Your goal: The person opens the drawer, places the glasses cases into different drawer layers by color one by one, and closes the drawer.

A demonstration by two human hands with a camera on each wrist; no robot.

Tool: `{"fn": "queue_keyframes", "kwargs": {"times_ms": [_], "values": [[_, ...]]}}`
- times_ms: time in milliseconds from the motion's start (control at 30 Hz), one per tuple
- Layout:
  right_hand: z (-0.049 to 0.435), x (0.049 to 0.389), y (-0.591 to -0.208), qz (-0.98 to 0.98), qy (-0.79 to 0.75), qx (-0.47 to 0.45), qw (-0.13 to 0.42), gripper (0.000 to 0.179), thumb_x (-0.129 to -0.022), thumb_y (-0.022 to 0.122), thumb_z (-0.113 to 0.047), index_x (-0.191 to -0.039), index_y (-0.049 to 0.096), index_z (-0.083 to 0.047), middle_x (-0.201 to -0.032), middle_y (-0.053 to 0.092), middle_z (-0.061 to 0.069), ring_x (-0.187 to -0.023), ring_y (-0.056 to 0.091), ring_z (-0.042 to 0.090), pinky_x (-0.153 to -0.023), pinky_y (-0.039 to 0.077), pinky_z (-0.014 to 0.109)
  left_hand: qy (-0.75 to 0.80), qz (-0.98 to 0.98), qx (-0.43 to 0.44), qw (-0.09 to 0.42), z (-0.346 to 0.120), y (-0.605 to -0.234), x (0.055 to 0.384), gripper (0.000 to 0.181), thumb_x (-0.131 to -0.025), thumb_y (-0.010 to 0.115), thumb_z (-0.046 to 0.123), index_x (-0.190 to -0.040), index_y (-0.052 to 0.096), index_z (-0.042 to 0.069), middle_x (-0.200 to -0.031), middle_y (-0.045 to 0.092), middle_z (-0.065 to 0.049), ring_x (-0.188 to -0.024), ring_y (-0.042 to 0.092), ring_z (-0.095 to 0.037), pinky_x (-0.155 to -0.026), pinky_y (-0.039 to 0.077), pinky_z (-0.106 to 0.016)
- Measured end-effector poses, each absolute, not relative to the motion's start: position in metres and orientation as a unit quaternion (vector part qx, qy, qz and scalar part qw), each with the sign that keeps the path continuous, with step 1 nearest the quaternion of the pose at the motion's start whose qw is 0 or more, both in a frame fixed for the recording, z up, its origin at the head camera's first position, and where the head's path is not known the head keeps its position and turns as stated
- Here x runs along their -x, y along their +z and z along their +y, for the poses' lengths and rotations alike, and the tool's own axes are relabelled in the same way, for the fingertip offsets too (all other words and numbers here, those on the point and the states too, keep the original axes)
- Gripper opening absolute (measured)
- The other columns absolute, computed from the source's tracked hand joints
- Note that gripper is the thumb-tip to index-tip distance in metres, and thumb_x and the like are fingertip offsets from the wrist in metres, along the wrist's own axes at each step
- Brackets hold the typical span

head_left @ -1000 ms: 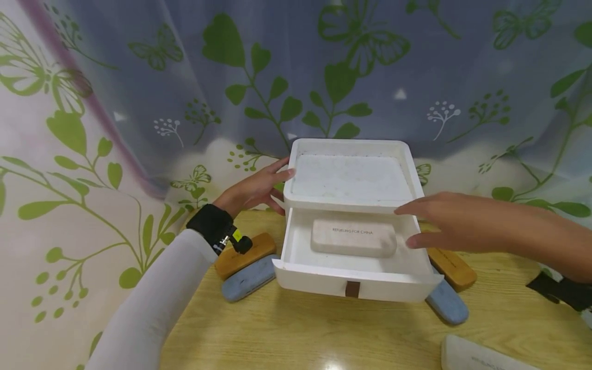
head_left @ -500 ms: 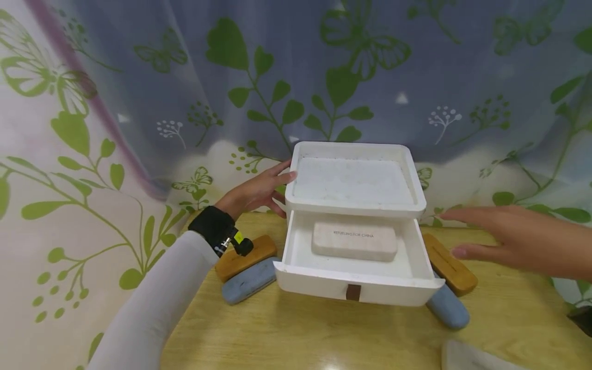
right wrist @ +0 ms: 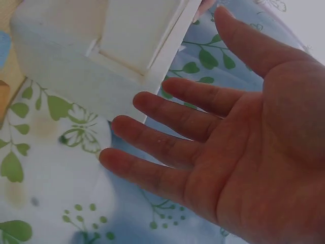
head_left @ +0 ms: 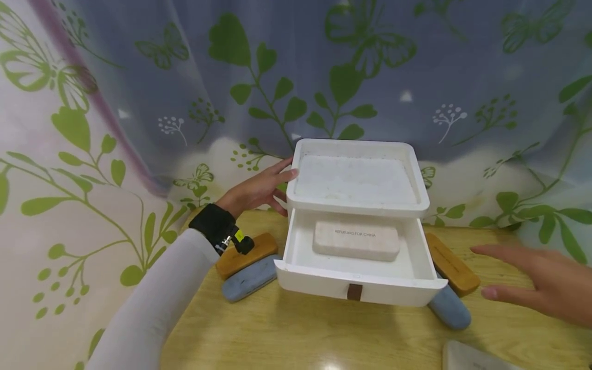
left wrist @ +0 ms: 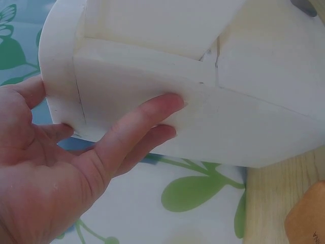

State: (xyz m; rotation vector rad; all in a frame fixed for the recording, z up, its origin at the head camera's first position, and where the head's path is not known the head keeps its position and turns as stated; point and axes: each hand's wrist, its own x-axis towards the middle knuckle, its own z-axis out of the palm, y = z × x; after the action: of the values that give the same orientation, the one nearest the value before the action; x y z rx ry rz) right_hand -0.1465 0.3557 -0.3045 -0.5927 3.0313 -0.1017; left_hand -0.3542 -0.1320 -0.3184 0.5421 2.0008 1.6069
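A white storage box (head_left: pixel 358 206) with a shallow tray top stands against the curtain, its drawer (head_left: pixel 314 284) pulled out toward me. Inside the drawer lies a pale case (head_left: pixel 356 245) lettered "REFUELING FOR CHINA". My left hand (head_left: pixel 259 191) touches the box's left side near the top. The left wrist view shows its fingers (left wrist: pixel 147 114) extended along the white wall. Off to the right, my right hand (head_left: pixel 543 280) hovers apart from the box, holding nothing. Its palm (right wrist: pixel 254 168) and spread fingers show in the right wrist view.
Left of the box lie an orange case (head_left: pixel 261 245) and a blue case (head_left: pixel 250 277). On its right are another orange case (head_left: pixel 453 264) and blue case (head_left: pixel 453 308). A pale case (head_left: pixel 472 357) is at the front right of the wooden table (head_left: pixel 324 334). A patterned curtain (head_left: pixel 287 67) hangs behind.
My right hand has moved away to the right from beside the drawer's right edge. The left hand stays at the box, and the drawer keeps its pulled-out position.
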Motion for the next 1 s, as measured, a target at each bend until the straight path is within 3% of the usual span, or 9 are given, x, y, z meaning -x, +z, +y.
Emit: {"fn": "queue_keyframes", "kwargs": {"times_ms": [133, 433, 633, 833, 1000], "values": [[0.363, 0.141, -0.316, 0.982, -0.032, 0.183, 0.029, 0.083, -0.085, 0.082, -0.050, -0.146, 0.053, -0.002, -0.135, 0.063, 0.032, -0.105, 0.070, 0.047, -0.077, 0.058, 0.061, 0.591, 0.738, -0.202, 0.254, -0.131, -0.315, 0.355, 0.066, -0.112, 0.043, 0.042, -0.167, 0.007, 0.042, -0.174, 0.018, -0.004, -0.112, 0.071, -0.045, -0.090, 0.059, -0.065], [0.373, 0.135, -0.347, 0.976, -0.070, 0.176, 0.111, 0.097, -0.083, 0.076, -0.063, -0.153, 0.045, -0.002, -0.143, 0.058, 0.032, -0.117, 0.063, 0.053, -0.079, 0.057, 0.064, 0.588, 0.745, -0.193, 0.246, -0.131, -0.313, 0.355, 0.065, -0.112, 0.042, 0.042, -0.167, 0.008, 0.041, -0.173, 0.022, -0.006, -0.110, 0.071, -0.043, -0.088, 0.061, -0.062], [0.376, 0.124, -0.376, 0.968, -0.110, 0.208, 0.085, 0.108, -0.074, 0.087, -0.054, -0.156, 0.038, -0.004, -0.145, 0.054, 0.031, -0.119, 0.059, 0.057, -0.076, 0.056, 0.064, 0.598, 0.739, -0.179, 0.252, -0.130, -0.316, 0.355, 0.064, -0.111, 0.043, 0.044, -0.166, 0.009, 0.043, -0.173, 0.021, -0.005, -0.103, 0.073, -0.039, -0.086, 0.062, -0.060], [0.385, 0.115, -0.411, 0.963, -0.124, 0.233, 0.062, 0.107, -0.076, 0.090, -0.045, -0.158, 0.032, -0.008, -0.144, 0.049, 0.034, -0.116, 0.060, 0.054, -0.074, 0.056, 0.059, 0.595, 0.742, -0.181, 0.252, -0.129, -0.318, 0.356, 0.064, -0.111, 0.043, 0.044, -0.166, 0.009, 0.044, -0.171, 0.025, -0.007, -0.103, 0.073, -0.039, -0.088, 0.060, -0.063], [0.389, 0.118, -0.428, 0.955, -0.141, 0.232, 0.121, 0.098, -0.082, 0.087, -0.041, -0.152, 0.036, 0.004, -0.141, 0.048, 0.037, -0.111, 0.060, 0.054, -0.073, 0.056, 0.061, 0.595, 0.741, -0.179, 0.253, -0.129, -0.320, 0.355, 0.065, -0.111, 0.043, 0.044, -0.166, 0.008, 0.043, -0.172, 0.024, -0.007, -0.106, 0.073, -0.041, -0.088, 0.060, -0.063]]}}
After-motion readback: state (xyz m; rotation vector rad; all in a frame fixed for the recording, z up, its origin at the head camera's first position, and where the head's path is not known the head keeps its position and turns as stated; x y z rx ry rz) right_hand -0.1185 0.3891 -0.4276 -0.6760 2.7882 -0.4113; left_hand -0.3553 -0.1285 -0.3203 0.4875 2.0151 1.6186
